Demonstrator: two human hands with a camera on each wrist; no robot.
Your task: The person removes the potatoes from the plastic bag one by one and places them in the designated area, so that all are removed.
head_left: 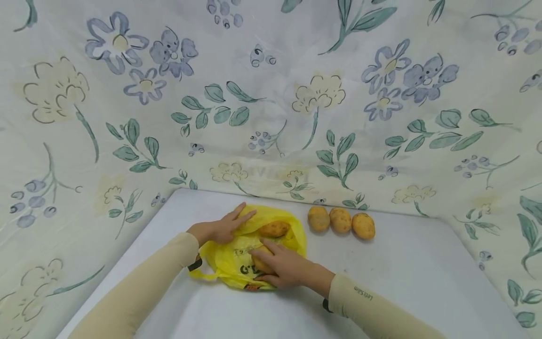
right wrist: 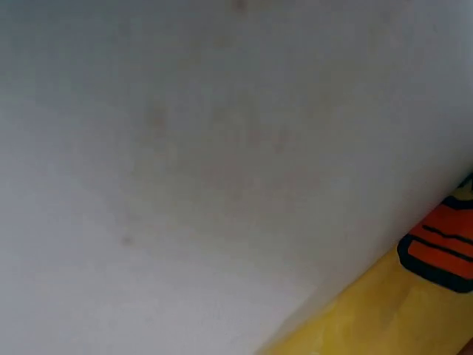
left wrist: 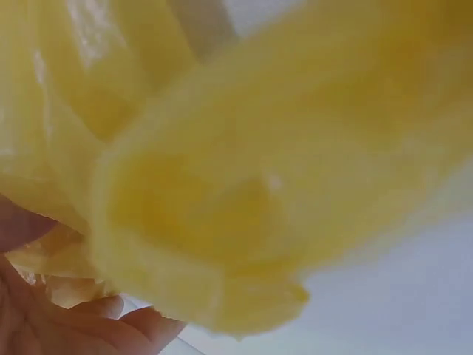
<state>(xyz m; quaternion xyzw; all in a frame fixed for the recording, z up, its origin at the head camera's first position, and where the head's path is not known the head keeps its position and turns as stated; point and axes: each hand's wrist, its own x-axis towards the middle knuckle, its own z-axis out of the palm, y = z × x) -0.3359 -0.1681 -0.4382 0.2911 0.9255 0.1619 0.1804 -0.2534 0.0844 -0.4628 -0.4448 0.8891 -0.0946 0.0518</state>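
Note:
A crumpled yellow plastic bag (head_left: 230,254) lies on the white table with its mouth spread. One potato (head_left: 274,229) rests inside it. My left hand (head_left: 222,229) touches the bag's left side with fingers stretched out and spread. In the left wrist view, yellow film hangs between thumb and fingers (left wrist: 111,325). At the bag's opening my right hand (head_left: 288,267) grips another potato (head_left: 259,263) from above, fingers and thumb around it. The right wrist view has only table and a bag edge (right wrist: 384,303) with an orange print; that hand is out of it.
Three potatoes (head_left: 340,220) stand in a row on the table (head_left: 406,273), right of the bag near the back edge. Behind and beside the table hangs a floral cloth (head_left: 262,132). A bag handle loop (head_left: 205,275) lies toward the front left.

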